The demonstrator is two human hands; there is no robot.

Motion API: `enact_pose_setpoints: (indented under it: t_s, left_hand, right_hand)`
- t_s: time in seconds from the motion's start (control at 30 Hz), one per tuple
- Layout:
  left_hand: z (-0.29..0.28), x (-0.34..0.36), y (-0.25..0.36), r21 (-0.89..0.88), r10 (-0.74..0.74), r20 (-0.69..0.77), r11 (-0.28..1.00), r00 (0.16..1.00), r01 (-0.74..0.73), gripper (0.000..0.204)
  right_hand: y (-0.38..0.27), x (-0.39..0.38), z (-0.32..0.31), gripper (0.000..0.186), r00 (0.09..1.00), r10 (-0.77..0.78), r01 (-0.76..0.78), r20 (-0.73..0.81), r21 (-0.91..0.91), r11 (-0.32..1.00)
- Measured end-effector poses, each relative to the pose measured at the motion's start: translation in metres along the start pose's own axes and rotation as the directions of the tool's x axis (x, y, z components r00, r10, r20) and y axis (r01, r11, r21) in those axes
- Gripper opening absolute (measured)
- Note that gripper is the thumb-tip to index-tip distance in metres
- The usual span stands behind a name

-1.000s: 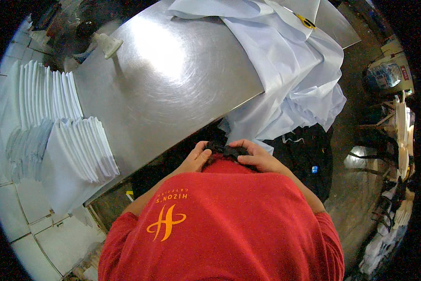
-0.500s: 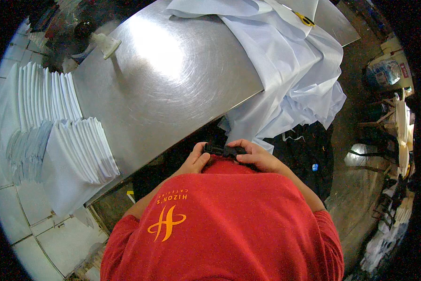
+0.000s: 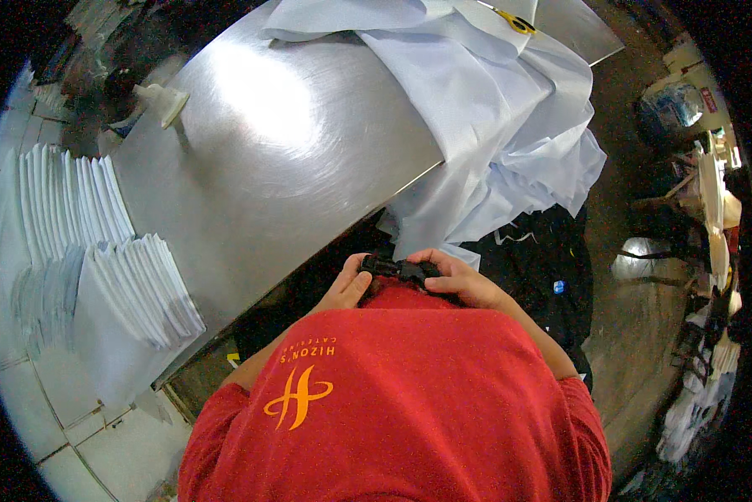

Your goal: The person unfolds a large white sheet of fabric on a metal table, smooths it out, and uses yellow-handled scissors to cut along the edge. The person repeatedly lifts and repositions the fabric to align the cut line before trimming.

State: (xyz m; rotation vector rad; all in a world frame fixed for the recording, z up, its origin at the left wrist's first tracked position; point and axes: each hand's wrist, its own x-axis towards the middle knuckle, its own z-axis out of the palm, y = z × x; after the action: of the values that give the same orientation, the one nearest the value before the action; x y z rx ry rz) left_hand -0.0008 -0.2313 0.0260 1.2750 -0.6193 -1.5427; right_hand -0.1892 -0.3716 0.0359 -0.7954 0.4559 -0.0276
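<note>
A black plastic buckle (image 3: pixel 384 266), looking like a strap clip, is held at my waist against the red shirt (image 3: pixel 426 376). The fingers of my left hand (image 3: pixel 347 282) are closed on its left end, thumb uppermost. At the other end, my right hand (image 3: pixel 464 283) grips it between thumb and fingers. Whether its two halves are locked together I cannot tell. Just beyond my hands hangs a white cloth (image 3: pixel 476 125), draped over the edge of the steel table (image 3: pixel 309 180).
Stacks of folded white cloths (image 3: pixel 146 289) stand at the table's left end. Yellow-handled scissors (image 3: pixel 516 23) lie on the white cloth at the far side. Black fabric (image 3: pixel 531 276) hangs below it on the right. White tiles (image 3: pixel 129 456) show at lower left.
The table, cloths and scissors have shifted a little to the left in the view. Both my hands stay on the buckle at my waist, with hardly any movement.
</note>
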Motion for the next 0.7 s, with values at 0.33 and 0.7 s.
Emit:
enact_pose_setpoints:
  t_s: [0.33, 0.7]
  left_hand:
    - [0.029, 0.055, 0.018, 0.436, -0.066, 0.234, 0.899, 0.970, -0.043, 0.033]
    - [0.013, 0.107, 0.019, 0.822, -0.257, 0.199, 0.569, 0.946, -0.018, 0.045]
  right_hand:
    - [-0.014, -0.023, -0.031, 0.045, 0.997, -0.048, 0.053, -0.067, 0.064, 0.997]
    - [-0.013, 0.031, -0.068, 0.044, 0.977, 0.065, -0.105, -0.201, -0.194, 0.975]
